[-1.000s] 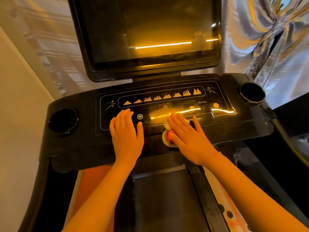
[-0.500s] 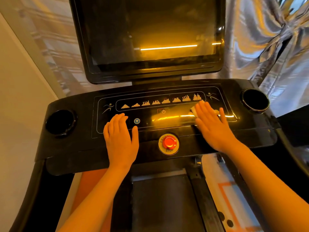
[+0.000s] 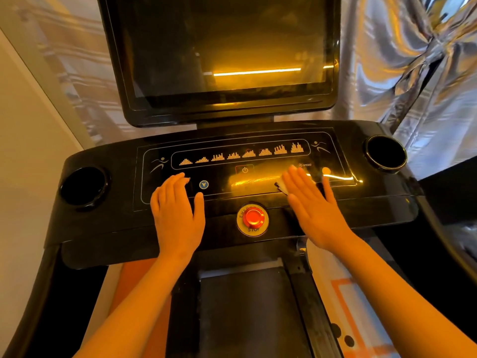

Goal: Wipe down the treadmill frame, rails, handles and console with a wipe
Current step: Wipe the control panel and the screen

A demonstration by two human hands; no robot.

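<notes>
- Presses the right hand flat, fingers straight and slightly fanned, thumb out toward 3 o'clock, on a small pale thin wipe.
- Shows only one corner of that wipe, peeping out at 10 o'clock of the right hand; hides the rest under palm and fingers.
- Lays the left hand flat as well, fingers straight and close together, thumb apart, on the glossy black plastic console; holds nothing.
- Places the left hand at 9 o'clock and the right at 2 o'clock of the round red emergency stop button, touching neither hand to it.
- Looks, for the wipe, light, limp and probably damp: apt to bunch or slide out from under a moving palm.
- Calls for broad, flat pressure over the wipe's middle on open panel, and probably a pinch at a folded edge for rims and handles.
- Suggests a slick, low-friction surface on the printed panel, so light strokes should do; warrants care near the power symbol at 12 o'clock of the stop button.
- Leaves, farther out, a round black cup holder at 9 o'clock and another cup holder at 2 o'clock.
- Sets the large dark tilted screen at 12 o'clock and the grey running belt at 6 o'clock.
</notes>
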